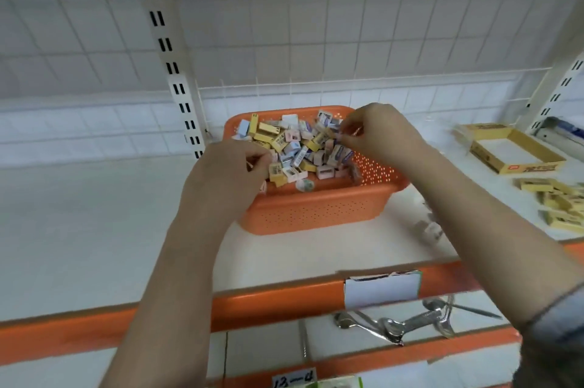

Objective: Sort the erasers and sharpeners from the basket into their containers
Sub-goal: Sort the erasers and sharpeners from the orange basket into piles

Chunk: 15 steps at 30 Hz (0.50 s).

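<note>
An orange perforated basket stands on the white shelf, heaped with small yellow, pink, white and blue erasers and sharpeners. My left hand reaches into the basket's left side, fingers curled among the pieces; what it holds is hidden. Over the basket's right side, my right hand pinches a small piece between fingertips. An open yellow cardboard box sits at the far right, its white bottom showing. Several yellow erasers lie loose on the shelf in front of that box.
The shelf has an orange front edge with a white paper label. On the shelf below lie metal spoons and tools. A white wire grid back panel rises behind the basket. A slotted upright post stands left of the basket.
</note>
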Motion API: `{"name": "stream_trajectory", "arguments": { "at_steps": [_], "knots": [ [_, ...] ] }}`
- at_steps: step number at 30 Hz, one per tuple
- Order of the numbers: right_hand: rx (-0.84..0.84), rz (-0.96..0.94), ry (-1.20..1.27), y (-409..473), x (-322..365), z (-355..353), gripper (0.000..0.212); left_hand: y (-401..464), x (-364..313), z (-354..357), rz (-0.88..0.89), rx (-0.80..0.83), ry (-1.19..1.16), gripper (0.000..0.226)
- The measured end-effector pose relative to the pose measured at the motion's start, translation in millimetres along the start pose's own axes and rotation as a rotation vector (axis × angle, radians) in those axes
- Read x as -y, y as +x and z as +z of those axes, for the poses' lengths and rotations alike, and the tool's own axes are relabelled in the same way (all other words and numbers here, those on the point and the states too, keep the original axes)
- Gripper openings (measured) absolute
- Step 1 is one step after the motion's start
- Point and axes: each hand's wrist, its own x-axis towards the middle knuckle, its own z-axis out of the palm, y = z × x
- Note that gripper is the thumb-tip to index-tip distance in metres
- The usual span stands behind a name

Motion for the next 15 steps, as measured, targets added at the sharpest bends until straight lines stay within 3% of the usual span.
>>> {"name": "stream_trajectory", "arguments": {
  "at_steps": [3,5,15],
  "knots": [
    [0.255,-0.197,-0.257,27,-5,4,0.029,1,-5,-1,-0.01,0.014,0.014,0.02],
    [0.332,-0.29,-0.347,35,-6,4,0.033,1,-6,-1,-0.007,0.016,0.002,0.02],
    [0.329,-0.412,-0.454,60,-14,22,0.032,5,1,1,-0.013,0.015,-0.006,0.02]
  ]
}}
